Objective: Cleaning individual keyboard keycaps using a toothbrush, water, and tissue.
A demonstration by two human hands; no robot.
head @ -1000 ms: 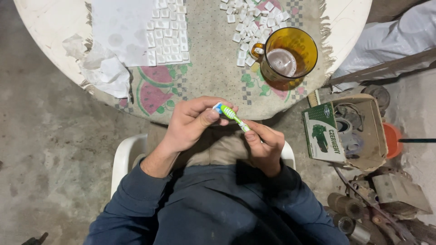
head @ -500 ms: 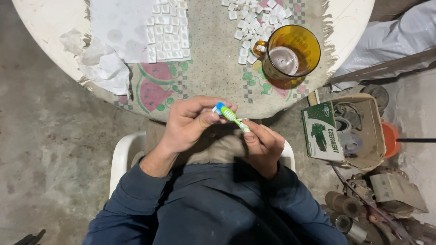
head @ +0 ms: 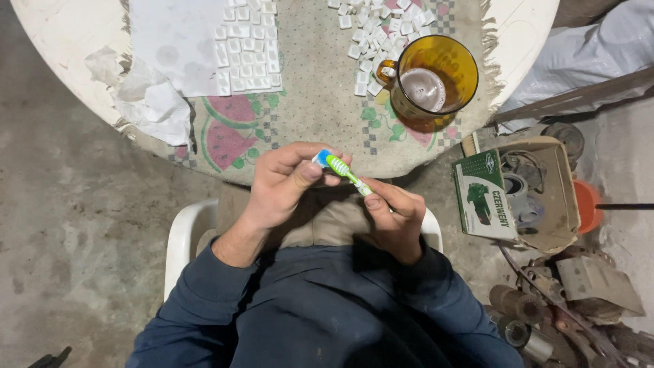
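Toothbrush (head: 343, 171) between both hands, table edge (head: 170, 146) close

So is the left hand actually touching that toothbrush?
Touching. The head view shows the left hand with thumb and fingers pinched around the toothbrush head, no gap.

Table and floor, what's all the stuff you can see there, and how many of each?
toothbrush: one, green and white, held in both hands above the lap
mug: one, amber glass with a pale drink, on the table's right side
small tiles: many, white, a loose pile left of the mug
tile sheet: one, white squares set in rows, on the table
crumpled paper: one, white, at the table's left edge
tablecloth: one, watermelon print, on the round table
cardboard box: one, brown, on the floor at right
chair: one, white plastic, under the person
left hand: pinches the brush head
right hand: holds the handle
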